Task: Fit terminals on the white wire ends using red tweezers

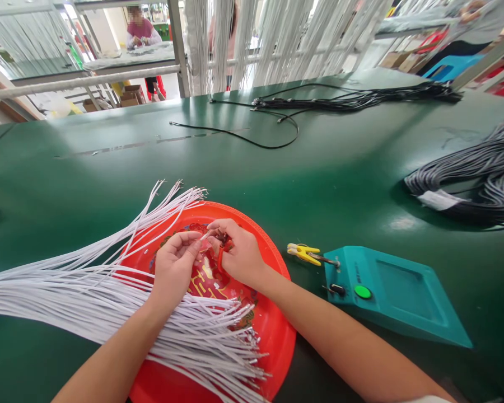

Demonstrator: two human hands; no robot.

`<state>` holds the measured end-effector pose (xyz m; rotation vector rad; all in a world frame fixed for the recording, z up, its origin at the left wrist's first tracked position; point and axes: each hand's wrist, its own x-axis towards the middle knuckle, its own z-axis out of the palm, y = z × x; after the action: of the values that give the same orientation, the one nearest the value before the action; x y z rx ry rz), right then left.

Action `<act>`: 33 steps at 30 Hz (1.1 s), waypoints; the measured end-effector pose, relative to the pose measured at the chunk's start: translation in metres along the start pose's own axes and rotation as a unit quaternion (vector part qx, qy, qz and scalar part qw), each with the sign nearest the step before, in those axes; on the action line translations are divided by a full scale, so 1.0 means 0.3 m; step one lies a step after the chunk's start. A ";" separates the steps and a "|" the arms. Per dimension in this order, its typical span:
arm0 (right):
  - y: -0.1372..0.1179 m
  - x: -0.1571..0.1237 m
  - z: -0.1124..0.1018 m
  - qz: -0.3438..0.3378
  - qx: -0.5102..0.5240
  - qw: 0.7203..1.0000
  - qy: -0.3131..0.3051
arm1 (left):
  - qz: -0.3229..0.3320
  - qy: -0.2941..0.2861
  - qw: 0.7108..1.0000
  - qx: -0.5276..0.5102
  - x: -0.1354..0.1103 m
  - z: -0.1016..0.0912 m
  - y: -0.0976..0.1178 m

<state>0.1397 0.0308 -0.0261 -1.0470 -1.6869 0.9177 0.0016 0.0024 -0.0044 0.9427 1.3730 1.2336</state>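
Observation:
My left hand (174, 266) and my right hand (239, 254) meet over a red plastic tray (273, 330) near the table's front edge. The left fingers pinch the end of one thin white cable (204, 236). My right hand is closed on a small red tool (220, 260) right beside that cable end. A big bundle of white cables (88, 280) fans across the tray from the left, and some lie under my left forearm.
A teal box with a green button (392, 291) sits right of the tray, a yellow clip (304, 253) at its corner. Black cables (353, 99) lie far back, a grey cable coil (479, 179) at right. White cords hang behind; a person stands far left.

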 end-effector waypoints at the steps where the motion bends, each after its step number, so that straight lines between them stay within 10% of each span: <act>1: 0.000 0.001 0.000 0.009 0.013 1.000 0.007 | 0.000 0.004 1.000 -0.003 0.001 0.000 -0.001; 8: -0.010 0.006 0.012 0.102 0.225 0.969 -0.029 | -0.003 -0.023 1.000 -0.012 -0.002 0.003 -0.004; 18: 0.004 0.003 -0.010 -0.041 -0.019 0.998 -0.033 | -0.006 -0.022 0.999 0.028 -0.004 0.004 0.007; 26: 0.010 0.028 -0.007 0.114 0.084 0.988 0.058 | -0.002 0.001 1.000 0.023 -0.006 0.004 0.004; 33: -0.008 0.014 0.004 0.103 0.218 0.970 -0.043 | -0.003 -0.014 1.000 0.020 -0.006 0.004 0.009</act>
<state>0.1372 0.0337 -0.0229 -0.8973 -1.3706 1.4124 0.0028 0.0013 -0.0013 0.9802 1.3824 1.1879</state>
